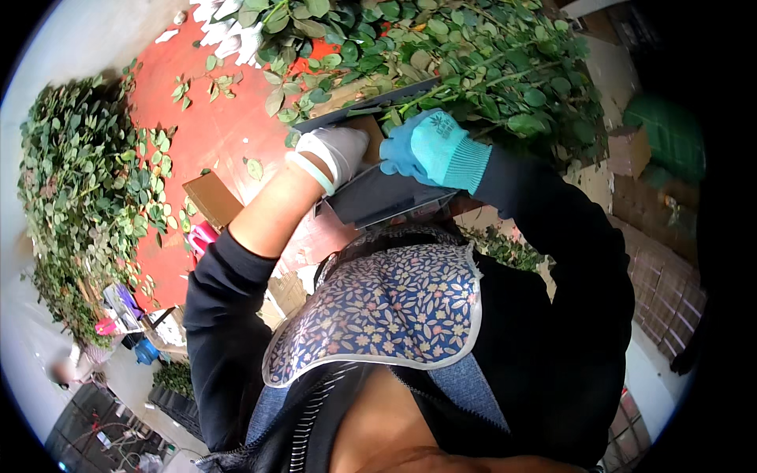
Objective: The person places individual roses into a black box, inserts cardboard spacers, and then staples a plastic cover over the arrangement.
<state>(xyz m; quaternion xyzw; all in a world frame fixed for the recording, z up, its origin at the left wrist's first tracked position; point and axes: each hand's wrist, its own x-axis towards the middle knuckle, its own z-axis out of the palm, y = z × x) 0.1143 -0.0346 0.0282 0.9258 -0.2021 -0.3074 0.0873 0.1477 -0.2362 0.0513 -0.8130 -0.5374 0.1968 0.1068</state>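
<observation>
My left hand point(340, 152), in a white glove with a pale band at the wrist, reaches down into a black-sided box or trough point(390, 195); its fingertips are hidden. Just right of it is my right hand point(423, 148), in a teal coated glove with curled fingers, above the box's near side. What its fingers close on is not visible. A brown cardboard piece point(369, 135) shows between the two hands. Leafy green stems point(455, 94) run up behind the right hand. At the top, white sleeved flower heads point(230, 35) lie with the foliage.
The red tabletop point(177, 106) bears loose leaves and a large leafy heap point(89, 195) at left. A cardboard flap point(213, 198) and a pink object point(202, 237) lie by my left forearm. Cartons point(662, 278) stand at right. Another person point(68, 369) is far off at lower left.
</observation>
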